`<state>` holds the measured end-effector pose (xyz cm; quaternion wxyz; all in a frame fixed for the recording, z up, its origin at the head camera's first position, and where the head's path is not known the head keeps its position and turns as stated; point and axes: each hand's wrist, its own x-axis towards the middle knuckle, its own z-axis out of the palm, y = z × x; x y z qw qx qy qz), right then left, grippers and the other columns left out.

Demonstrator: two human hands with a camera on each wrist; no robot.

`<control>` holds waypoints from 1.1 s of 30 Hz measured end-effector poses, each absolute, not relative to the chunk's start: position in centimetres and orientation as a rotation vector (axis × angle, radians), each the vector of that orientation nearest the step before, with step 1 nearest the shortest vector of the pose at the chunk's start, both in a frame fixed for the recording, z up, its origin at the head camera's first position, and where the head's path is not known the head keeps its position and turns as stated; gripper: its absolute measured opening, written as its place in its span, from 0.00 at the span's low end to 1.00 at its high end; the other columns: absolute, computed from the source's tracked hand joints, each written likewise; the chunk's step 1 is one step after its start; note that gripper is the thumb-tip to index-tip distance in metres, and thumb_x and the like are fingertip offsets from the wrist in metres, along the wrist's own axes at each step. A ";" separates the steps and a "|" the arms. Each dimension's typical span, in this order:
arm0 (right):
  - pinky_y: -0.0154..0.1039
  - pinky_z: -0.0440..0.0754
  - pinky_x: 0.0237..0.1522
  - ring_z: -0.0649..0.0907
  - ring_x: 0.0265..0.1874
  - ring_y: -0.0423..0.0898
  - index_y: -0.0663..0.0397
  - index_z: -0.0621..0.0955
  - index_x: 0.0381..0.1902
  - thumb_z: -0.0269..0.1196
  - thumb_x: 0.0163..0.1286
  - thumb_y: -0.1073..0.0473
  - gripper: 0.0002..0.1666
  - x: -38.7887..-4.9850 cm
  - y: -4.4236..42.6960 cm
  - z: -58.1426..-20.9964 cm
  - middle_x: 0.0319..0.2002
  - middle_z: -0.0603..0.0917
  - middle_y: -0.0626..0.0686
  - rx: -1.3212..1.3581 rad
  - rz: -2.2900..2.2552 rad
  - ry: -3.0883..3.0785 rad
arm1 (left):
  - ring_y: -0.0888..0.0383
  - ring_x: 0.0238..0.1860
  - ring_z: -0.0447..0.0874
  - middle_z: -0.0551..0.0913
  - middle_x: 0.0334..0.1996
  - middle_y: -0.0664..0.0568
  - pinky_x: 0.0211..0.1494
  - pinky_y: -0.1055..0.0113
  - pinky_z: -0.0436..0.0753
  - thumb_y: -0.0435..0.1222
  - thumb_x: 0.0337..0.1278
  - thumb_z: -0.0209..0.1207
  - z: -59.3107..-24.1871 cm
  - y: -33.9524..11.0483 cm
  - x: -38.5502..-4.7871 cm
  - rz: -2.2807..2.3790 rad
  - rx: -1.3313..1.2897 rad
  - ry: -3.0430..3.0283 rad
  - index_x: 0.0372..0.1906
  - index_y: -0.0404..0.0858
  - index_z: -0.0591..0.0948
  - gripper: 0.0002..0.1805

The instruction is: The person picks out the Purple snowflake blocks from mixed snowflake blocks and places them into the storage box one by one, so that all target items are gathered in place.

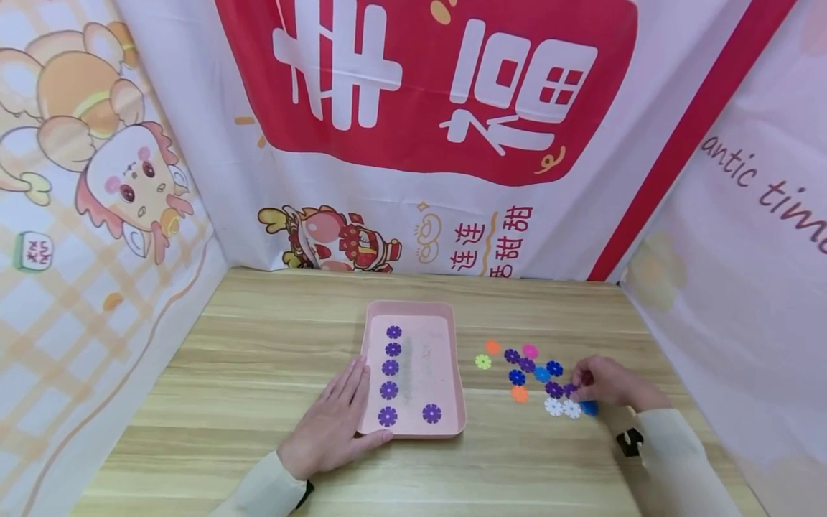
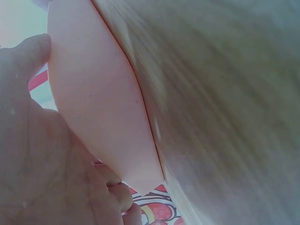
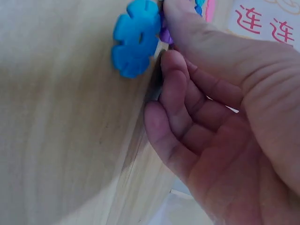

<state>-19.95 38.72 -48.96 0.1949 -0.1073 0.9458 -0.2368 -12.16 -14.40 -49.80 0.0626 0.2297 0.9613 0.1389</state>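
Observation:
A pink tray [image 1: 460,388] lies on the table with purple snowflake discs in it. Several discs form a column along its left side, and a single purple disc [image 1: 431,413] sits at its lower right. My left hand [image 1: 332,424] rests against the tray's near left corner, fingers straight along the left side and thumb at the front rim; the left wrist view shows the tray wall [image 2: 98,89] beside the palm. Over the loose discs, my right hand [image 1: 610,382] pinches a purple snowflake disc [image 3: 165,33] between thumb and fingers. A blue disc [image 3: 137,40] lies close by.
Right of the tray, loose discs are scattered: orange [image 1: 520,393], yellow-green [image 1: 483,361], pink [image 1: 530,351], white [image 1: 553,406], blue and purple. Printed cloth [image 1: 426,86] hangs behind the wooden table [image 1: 271,337] and at both sides.

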 end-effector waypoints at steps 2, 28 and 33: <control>0.36 0.80 0.37 0.79 0.35 0.45 0.53 0.82 0.34 0.75 0.67 0.59 0.10 -20.1 38.7 -49.0 0.33 0.83 0.48 -0.287 -0.663 2.647 | 0.40 0.88 0.40 0.42 0.87 0.38 0.88 0.41 0.52 0.73 0.68 0.49 -49.8 -14.4 -12.2 0.424 0.690 2.903 0.85 0.30 0.49 0.61; 0.36 0.81 0.39 0.79 0.36 0.43 0.54 0.81 0.38 0.76 0.64 0.63 0.13 -20.7 38.3 -48.3 0.35 0.83 0.48 -0.350 -0.654 2.664 | 0.41 0.88 0.40 0.41 0.87 0.39 0.88 0.42 0.52 0.75 0.67 0.47 -49.7 -14.3 -12.1 0.395 0.672 2.893 0.85 0.31 0.47 0.62; 0.40 0.84 0.42 0.82 0.38 0.42 0.52 0.85 0.39 0.73 0.67 0.64 0.06 -20.6 38.1 -47.1 0.37 0.87 0.46 -0.439 -0.610 2.664 | 0.41 0.88 0.40 0.41 0.87 0.38 0.88 0.42 0.52 0.74 0.67 0.48 -49.7 -14.3 -12.2 0.389 0.679 2.896 0.85 0.31 0.47 0.62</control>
